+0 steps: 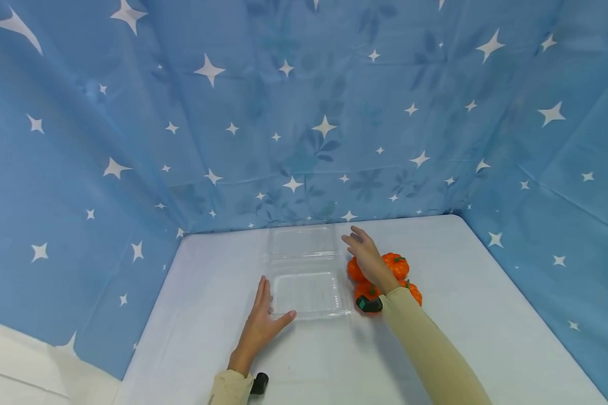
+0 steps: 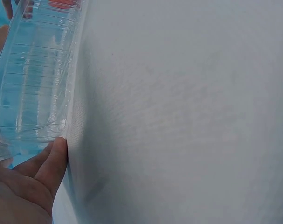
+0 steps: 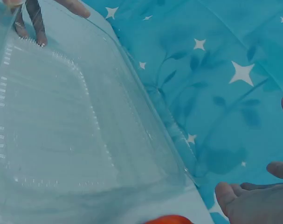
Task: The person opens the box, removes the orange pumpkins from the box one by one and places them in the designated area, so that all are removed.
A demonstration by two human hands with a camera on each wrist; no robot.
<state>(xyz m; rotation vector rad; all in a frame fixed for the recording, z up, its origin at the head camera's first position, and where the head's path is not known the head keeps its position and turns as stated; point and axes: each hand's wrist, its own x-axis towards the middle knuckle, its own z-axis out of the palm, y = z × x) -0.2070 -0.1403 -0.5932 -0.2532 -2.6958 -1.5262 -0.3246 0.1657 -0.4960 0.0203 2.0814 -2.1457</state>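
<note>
A clear plastic clamshell box (image 1: pixel 306 292) lies with its lid (image 1: pixel 302 243) folded back toward the curtain. My left hand (image 1: pixel 262 326) is at the box's near left corner, thumb spread from straight fingers. In the left wrist view, fingertips (image 2: pixel 59 149) meet the lower end of the clear ribbed wall (image 2: pixel 34 88). To the right of the box, my right hand (image 1: pixel 369 257) reaches over several small orange toy pumpkins (image 1: pixel 396 265) with green stems, partly covering them. Its fingers (image 3: pixel 227 196) are extended and hold nothing, beside the box's far edge in the right wrist view.
A white cloth-covered table (image 1: pixel 213 298) carries everything. Blue curtains with white stars (image 1: pixel 324 126) rise behind the table and along both sides. Dark wrist cameras (image 1: pixel 369 304) are strapped to both arms.
</note>
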